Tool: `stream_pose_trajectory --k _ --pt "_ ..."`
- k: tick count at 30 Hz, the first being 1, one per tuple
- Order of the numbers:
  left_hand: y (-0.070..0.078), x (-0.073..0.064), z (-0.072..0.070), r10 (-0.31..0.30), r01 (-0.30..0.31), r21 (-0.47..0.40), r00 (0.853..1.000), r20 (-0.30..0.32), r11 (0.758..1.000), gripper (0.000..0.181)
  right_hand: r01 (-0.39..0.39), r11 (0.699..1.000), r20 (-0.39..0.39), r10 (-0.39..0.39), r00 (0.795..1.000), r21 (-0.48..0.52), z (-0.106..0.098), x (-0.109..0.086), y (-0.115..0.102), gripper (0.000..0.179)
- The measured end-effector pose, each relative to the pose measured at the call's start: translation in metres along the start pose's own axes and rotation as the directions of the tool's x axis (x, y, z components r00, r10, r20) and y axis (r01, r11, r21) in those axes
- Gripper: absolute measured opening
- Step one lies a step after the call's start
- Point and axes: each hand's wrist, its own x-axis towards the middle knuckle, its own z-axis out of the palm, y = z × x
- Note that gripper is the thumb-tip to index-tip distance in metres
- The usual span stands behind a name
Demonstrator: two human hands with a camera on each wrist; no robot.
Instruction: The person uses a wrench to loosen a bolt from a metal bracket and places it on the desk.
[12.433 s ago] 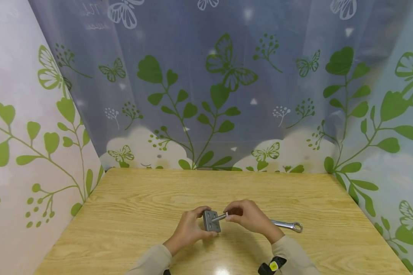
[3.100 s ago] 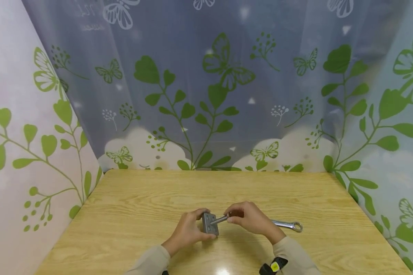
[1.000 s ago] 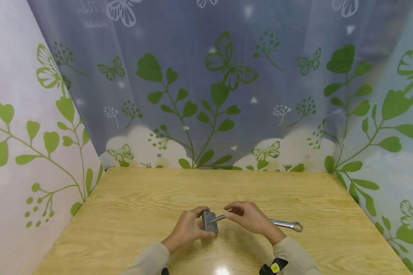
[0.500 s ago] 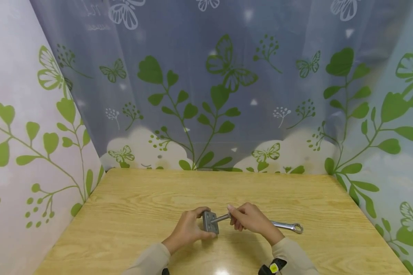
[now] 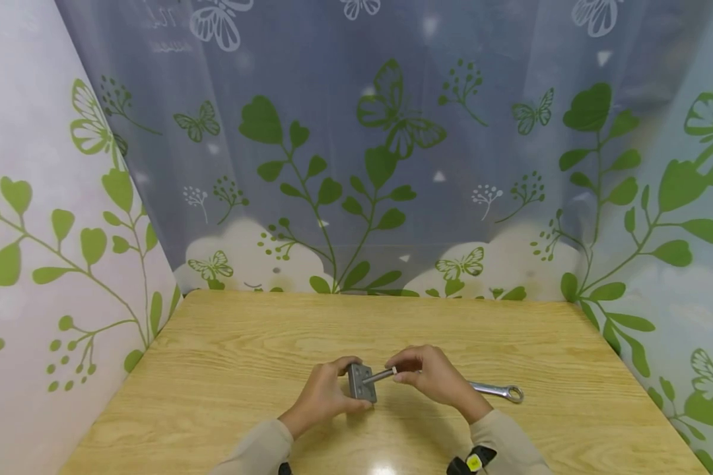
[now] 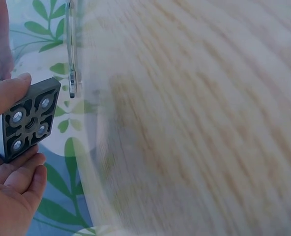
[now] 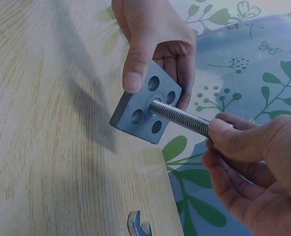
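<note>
My left hand [image 5: 323,396] holds a square grey metal plate [image 5: 362,384] by opposite edges, thumb on one side and fingers on the other. From the plate's centre a threaded bolt [image 7: 180,118] sticks out towards my right hand [image 5: 430,376]. In the right wrist view, the right thumb and fingers pinch the bolt's far end and hide it. Corner holes surround the bolt on the plate's face [image 7: 145,129]. The left wrist view shows the plate's back [image 6: 42,87], ribbed, with a threaded hole in the middle.
A silver combination wrench [image 5: 496,390] lies on the wooden table [image 5: 243,343], partly hidden behind the right hand. Its open end [image 7: 134,223] shows in the right wrist view. Curtains [image 5: 309,218] printed with leaves and butterflies enclose the table at the back and both sides.
Half a second ago the right thumb was raised with the fingers curled lower; now thumb and fingers are back round the bolt's end. The plate and left hand stay nearly still.
</note>
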Motion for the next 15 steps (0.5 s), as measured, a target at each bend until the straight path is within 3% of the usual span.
stream_pose_trajectory --k 6,15 --pt "0.0005 0.0020 -0.0008 0.000 0.000 -0.008 1.000 -0.005 1.000 0.068 0.033 0.999 -0.023 -0.033 0.999 -0.014 0.0001 -0.0001 0.0000 0.020" --pt "0.0006 0.0000 0.0001 0.011 -0.011 0.000 1.000 -0.006 1.000 0.068 0.008 1.000 0.010 -0.008 1.000 0.023 0.0001 -0.0003 0.0007 0.023"
